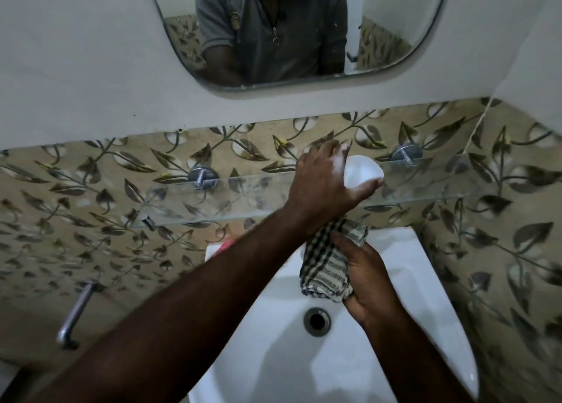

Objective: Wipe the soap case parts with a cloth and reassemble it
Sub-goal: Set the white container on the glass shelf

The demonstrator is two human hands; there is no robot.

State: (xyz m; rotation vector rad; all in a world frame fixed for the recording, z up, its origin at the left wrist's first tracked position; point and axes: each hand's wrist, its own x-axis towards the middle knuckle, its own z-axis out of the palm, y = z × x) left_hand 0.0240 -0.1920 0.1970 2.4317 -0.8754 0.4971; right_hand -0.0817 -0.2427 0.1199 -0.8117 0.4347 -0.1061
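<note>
My left hand (pixel 322 180) reaches up to the glass shelf (pixel 243 196) and grips a white soap case part (pixel 363 171) at the shelf's level, thumb under it and fingers over its top. Below it, over the white sink (pixel 273 357), my right hand (pixel 368 281) holds a bunched checked cloth (pixel 325 269) in dark and pale stripes. A white and pink thing (pixel 220 247) shows at the sink's back left edge, mostly hidden by my left forearm; I cannot tell what it is.
The shelf hangs on two chrome brackets (pixel 202 176) on a leaf-patterned tiled wall. A mirror (pixel 289 28) above shows a person in a grey shirt. A chrome tap handle (pixel 74 314) sticks out at the left. The sink drain (pixel 317 322) lies below the cloth.
</note>
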